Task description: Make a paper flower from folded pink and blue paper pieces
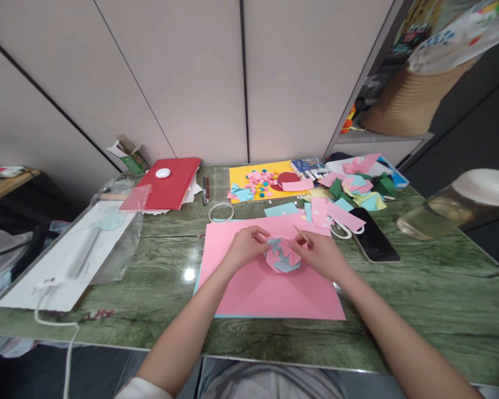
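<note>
A folded paper ball (283, 259) in pink and light blue rests over a pink paper sheet (270, 299). On its left side, my left hand (248, 245) is closed, with thumb and fingers pinching the paper. My right hand (318, 254) is closed at the ball's right edge, its fingertips on the pink folds. A thin tan stick (301, 234), perhaps wooden, sticks up from between the right fingers. The fingertips hide part of the folds. Light blue paper edges peek out from under the pink sheet.
White-handled scissors (341, 229) and a black phone (374, 235) lie right of the sheet. Paper scraps (353, 185) and a yellow sheet (237, 176) with small beads are behind. A capped bottle (436, 216) stands right; a red folder (170, 180) and a corded white device (81, 257) lie left.
</note>
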Demonstrator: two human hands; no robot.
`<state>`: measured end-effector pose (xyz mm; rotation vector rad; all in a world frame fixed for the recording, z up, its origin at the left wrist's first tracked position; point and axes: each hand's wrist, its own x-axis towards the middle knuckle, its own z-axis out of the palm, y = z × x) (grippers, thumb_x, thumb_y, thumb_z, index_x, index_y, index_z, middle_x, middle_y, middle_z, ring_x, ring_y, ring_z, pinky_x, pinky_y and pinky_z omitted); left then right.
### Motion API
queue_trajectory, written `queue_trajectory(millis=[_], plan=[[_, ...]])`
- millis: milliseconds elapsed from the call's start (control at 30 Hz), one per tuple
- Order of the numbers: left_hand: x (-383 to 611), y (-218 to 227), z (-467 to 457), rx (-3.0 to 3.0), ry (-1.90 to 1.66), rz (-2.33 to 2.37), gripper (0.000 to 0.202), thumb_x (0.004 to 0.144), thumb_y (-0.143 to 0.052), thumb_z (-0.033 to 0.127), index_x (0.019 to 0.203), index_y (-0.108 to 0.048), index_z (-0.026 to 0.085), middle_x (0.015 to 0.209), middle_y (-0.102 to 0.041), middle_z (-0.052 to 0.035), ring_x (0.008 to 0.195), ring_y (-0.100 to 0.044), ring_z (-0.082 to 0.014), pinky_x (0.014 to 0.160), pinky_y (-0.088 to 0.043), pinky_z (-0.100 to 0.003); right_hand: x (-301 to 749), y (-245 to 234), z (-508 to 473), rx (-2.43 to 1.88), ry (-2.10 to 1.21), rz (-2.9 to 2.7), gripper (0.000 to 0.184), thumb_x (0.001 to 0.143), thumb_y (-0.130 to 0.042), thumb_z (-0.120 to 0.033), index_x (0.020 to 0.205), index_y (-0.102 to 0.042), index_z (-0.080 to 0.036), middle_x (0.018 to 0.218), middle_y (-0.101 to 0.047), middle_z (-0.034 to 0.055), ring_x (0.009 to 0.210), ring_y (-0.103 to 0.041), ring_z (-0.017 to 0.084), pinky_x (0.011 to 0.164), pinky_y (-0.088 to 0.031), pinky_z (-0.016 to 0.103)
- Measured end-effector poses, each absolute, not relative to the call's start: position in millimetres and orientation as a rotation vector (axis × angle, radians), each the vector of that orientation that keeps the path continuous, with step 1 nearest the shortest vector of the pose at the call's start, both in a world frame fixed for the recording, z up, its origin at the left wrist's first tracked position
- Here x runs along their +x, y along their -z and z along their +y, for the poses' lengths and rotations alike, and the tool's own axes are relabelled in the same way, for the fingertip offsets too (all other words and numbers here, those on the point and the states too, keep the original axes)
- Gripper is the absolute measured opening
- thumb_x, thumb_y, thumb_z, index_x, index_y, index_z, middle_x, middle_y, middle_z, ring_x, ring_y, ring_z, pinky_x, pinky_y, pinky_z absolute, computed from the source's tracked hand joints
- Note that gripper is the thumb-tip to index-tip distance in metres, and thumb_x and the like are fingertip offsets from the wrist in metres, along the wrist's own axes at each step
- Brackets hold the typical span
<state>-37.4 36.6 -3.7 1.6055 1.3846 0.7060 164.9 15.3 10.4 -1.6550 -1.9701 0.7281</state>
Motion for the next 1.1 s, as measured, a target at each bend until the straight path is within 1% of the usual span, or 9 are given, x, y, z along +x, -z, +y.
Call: queue_trajectory(millis=[167, 333, 500, 600, 667, 733, 800, 933, 1100], plan=[[-41, 8, 44, 1.448, -0.708, 1.309, 0.030, 0.060, -0.070, 0.027, 0.086, -0.066, 0.014, 0.065, -0.060, -0.0007, 0.058, -0.055, -0.0106, 0.054, -0.041, -0.021, 181, -12, 23, -1.650, -0.919, -1.841, 0.027, 0.078, -0.050, -0.044, 0.080, -0.063, -0.020, 0.080, -0.068, 0.0031, 0.071, -0.060, 0.017, 0.063, -0.040, 0.027], [-43, 15, 46, 1.382, -0.719, 1.267, 0.032, 0.058, -0.072, 0.029, 0.085, -0.065, 0.013, 0.064, -0.058, -0.0001, 0.057, -0.053, -0.0100, 0.054, -0.039, -0.022, 184, -5, 26, -1.582, -1.096, -1.879, 0.023, 0.073, -0.055, -0.040, 0.075, -0.064, -0.018, 0.076, -0.068, 0.0033, 0.072, -0.060, 0.018, 0.062, -0.041, 0.027], [-42, 13, 44, 1.483, -0.695, 1.261, 0.035, 0.057, -0.072, 0.038, 0.081, -0.065, 0.014, 0.067, -0.060, -0.0008, 0.059, -0.053, -0.0112, 0.054, -0.040, -0.022, 178, 1, 25, -1.537, -1.101, -1.867, 0.021, 0.071, -0.056, -0.038, 0.071, -0.061, -0.017, 0.071, -0.065, 0.0020, 0.067, -0.057, 0.016, 0.060, -0.041, 0.027], [-39, 7, 42, 1.598, -0.746, 1.310, 0.035, 0.060, -0.070, 0.043, 0.081, -0.066, 0.016, 0.077, -0.064, -0.0035, 0.068, -0.056, -0.0138, 0.060, -0.043, -0.023, 177, 1, 24, -1.528, -1.115, -1.866, 0.023, 0.071, -0.055, -0.040, 0.072, -0.061, -0.017, 0.070, -0.064, 0.0017, 0.065, -0.055, 0.015, 0.058, -0.039, 0.026], [-36, 4, 40, 1.640, -0.795, 1.312, 0.029, 0.065, -0.066, 0.040, 0.083, -0.067, 0.017, 0.086, -0.066, -0.0053, 0.075, -0.059, -0.0152, 0.067, -0.045, -0.024, 176, -1, 23, -1.525, -1.124, -1.865, 0.026, 0.072, -0.055, -0.042, 0.071, -0.061, -0.017, 0.068, -0.062, 0.0012, 0.063, -0.053, 0.015, 0.056, -0.038, 0.026], [-35, 3, 38, 1.649, -0.795, 1.267, 0.024, 0.070, -0.062, 0.037, 0.082, -0.068, 0.017, 0.088, -0.067, -0.0057, 0.078, -0.060, -0.0156, 0.071, -0.045, -0.025, 175, -3, 22, -1.509, -1.153, -1.858, 0.028, 0.071, -0.055, -0.044, 0.070, -0.061, -0.017, 0.066, -0.061, 0.0009, 0.061, -0.052, 0.014, 0.055, -0.037, 0.025], [-35, 3, 37, 1.642, -0.758, 1.224, 0.021, 0.073, -0.058, 0.034, 0.079, -0.068, 0.016, 0.082, -0.068, -0.0050, 0.075, -0.060, -0.0154, 0.068, -0.045, -0.024, 173, -4, 21, -1.480, -1.201, -1.849, 0.027, 0.071, -0.056, -0.043, 0.070, -0.061, -0.017, 0.066, -0.060, 0.0010, 0.061, -0.052, 0.014, 0.055, -0.037, 0.025], [-35, 4, 35, 1.623, -0.720, 1.210, 0.020, 0.072, -0.058, 0.032, 0.071, -0.067, 0.014, 0.069, -0.066, -0.0030, 0.064, -0.057, -0.0139, 0.058, -0.042, -0.023, 171, -5, 19, -1.431, -1.256, -1.854, 0.023, 0.072, -0.055, -0.039, 0.069, -0.060, -0.017, 0.066, -0.061, 0.0010, 0.063, -0.053, 0.014, 0.057, -0.038, 0.025], [-34, 1, 35, 1.617, -0.763, 1.230, 0.021, 0.071, -0.058, 0.033, 0.068, -0.065, 0.014, 0.067, -0.064, -0.0021, 0.063, -0.055, -0.0130, 0.058, -0.041, -0.022, 171, -4, 20, -1.483, -1.161, -1.835, 0.023, 0.073, -0.054, -0.039, 0.076, -0.062, -0.017, 0.073, -0.064, 0.0023, 0.067, -0.055, 0.015, 0.059, -0.040, 0.026]])
